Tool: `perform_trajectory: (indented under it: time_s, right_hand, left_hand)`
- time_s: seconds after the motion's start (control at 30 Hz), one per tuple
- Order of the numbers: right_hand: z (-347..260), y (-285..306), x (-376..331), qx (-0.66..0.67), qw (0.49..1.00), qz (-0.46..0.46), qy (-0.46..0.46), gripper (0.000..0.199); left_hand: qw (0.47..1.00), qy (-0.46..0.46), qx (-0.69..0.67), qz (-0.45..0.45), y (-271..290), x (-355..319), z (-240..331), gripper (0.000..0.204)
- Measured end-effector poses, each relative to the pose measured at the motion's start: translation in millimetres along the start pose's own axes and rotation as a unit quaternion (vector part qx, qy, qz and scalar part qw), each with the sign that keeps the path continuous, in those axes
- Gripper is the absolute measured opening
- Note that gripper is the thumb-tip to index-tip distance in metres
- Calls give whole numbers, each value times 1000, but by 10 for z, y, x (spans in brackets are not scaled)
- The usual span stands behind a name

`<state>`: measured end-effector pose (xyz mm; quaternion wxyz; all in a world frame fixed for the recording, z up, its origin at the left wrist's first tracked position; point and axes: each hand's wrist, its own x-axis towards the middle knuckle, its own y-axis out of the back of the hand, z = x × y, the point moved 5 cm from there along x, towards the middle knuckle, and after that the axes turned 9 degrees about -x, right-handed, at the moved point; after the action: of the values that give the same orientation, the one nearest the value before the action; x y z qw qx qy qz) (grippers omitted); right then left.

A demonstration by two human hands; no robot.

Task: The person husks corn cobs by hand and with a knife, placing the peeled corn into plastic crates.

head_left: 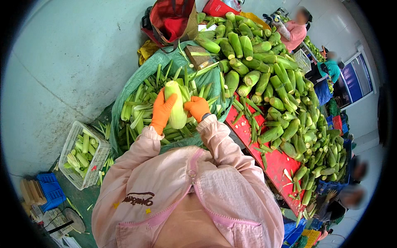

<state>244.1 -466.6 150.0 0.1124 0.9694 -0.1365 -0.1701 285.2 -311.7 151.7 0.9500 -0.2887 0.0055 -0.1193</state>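
A partly husked ear of corn [178,112], pale green with a cut end at the top, stands nearly upright in front of me. My left hand [163,111], in an orange glove, is wrapped around its left side. On the other side my right hand [197,108], also orange-gloved, is closed on a strip of green husk [185,91] beside the ear. Its fingertips are partly hidden. Beneath both hands lies a large green sack [145,71] spread wide, filled with loose husk leaves [138,109].
Unhusked corn [264,78] is heaped along a red table [279,167] to my right. A white crate [105,149] of paler ears stands at left. Beyond the sack are a wooden block [194,56] and a red-lined bag [182,31]. Co-workers, one in pink [295,35], stand farther off.
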Motion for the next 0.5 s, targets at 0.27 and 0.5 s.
perform_trajectory:
  time_s: [0.27, 0.5]
  right_hand:
    - [-177, -11, -231, 132, 987, -90, 18, 5]
    - [168, 472, 145, 293, 954, -7, 62, 11]
  left_hand:
    - [996, 61, 56, -44, 76, -15, 98, 57]
    - [971, 90, -218, -27, 463, 66, -55, 67]
